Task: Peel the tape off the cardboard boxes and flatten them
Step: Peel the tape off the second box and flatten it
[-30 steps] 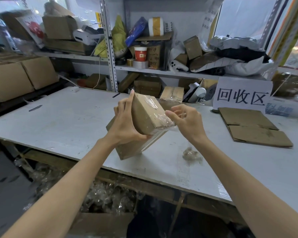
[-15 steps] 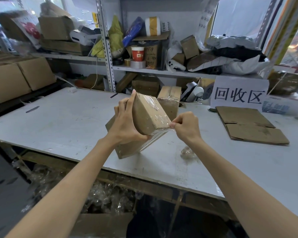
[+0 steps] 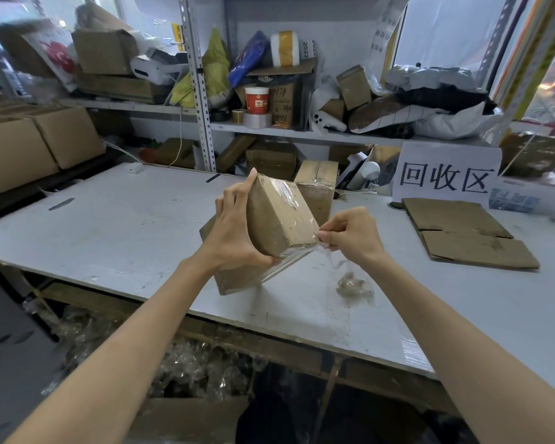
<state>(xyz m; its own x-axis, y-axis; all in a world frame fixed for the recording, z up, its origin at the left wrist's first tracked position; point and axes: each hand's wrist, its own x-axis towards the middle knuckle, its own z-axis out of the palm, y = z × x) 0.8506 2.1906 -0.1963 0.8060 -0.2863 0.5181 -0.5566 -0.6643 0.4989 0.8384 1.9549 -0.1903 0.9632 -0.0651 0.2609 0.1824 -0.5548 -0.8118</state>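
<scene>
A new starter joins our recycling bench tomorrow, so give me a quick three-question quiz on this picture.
1. True or false: the left hand grips the taped box.
2. What does the right hand pinch? A) clear tape at the box's lower corner B) a pair of scissors C) a marker pen
3. Fill in: the flattened cardboard lies on the table in front of the white ____.
Key: 1 true; 2 A; 3 sign.

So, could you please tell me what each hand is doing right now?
Left hand: closed, gripping the brown cardboard box.
Right hand: closed, pinching the clear plastic tape at the box's lower corner.
</scene>
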